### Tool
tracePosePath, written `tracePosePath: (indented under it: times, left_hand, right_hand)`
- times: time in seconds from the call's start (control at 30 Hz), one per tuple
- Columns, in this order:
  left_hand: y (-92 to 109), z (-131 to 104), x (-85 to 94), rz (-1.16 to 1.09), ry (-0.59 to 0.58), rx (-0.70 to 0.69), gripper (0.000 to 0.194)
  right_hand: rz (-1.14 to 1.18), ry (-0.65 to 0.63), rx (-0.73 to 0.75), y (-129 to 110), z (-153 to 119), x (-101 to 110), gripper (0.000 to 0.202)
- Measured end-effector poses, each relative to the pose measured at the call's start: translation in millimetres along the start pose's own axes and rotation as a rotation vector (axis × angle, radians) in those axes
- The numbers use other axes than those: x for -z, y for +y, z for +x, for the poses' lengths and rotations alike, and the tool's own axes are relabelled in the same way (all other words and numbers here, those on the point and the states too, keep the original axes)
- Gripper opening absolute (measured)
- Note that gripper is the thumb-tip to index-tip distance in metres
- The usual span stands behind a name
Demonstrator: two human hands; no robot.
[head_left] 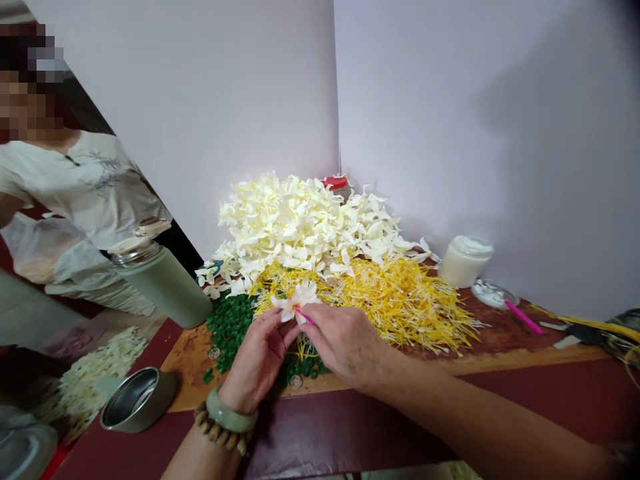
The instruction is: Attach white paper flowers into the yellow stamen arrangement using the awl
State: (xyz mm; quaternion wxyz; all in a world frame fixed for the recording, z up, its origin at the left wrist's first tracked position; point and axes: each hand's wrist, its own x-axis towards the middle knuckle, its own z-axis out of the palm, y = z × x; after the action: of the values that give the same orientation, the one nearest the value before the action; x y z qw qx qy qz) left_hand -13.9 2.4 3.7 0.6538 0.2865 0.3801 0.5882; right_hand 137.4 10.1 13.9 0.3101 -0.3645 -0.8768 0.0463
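Observation:
My left hand [263, 353], with a green bangle and a beaded bracelet at the wrist, pinches a white artificial flower [299, 298] over the table. My right hand [347, 343] is closed around a thin pink stick [303, 315], whose tip meets the flower's centre; most of the stick is hidden by the fingers. Just beyond both hands lies a heap of yellow stamens [400, 300] with pale tips. Behind it rises a big pile of white petals [300, 223]. Small green plastic pieces [230, 327] are spread to the left and under my hands.
A green flask [167, 287] and its cup-like lid [137, 400] stand at left. To the right are a jar of white paste [465, 260], a dish [493, 293] and a pink rod [523, 317]. Another person [80, 193] is at far left. Walls close off the back.

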Motion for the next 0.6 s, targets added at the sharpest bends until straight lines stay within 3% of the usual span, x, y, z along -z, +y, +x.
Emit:
tracePosePath:
  times: [0.27, 0.6]
  left_hand:
    - [1, 0, -3.0, -0.032, -0.008, 0.096, 0.013]
    - [1, -6, -13.3, -0.059, -0.005, 0.101, 0.019]
  right_hand:
    - [-0.099, 0.005, 0.097, 1, 0, 2, 0.014]
    - [-0.087, 0.011, 0.017, 11, 2, -4, 0.014]
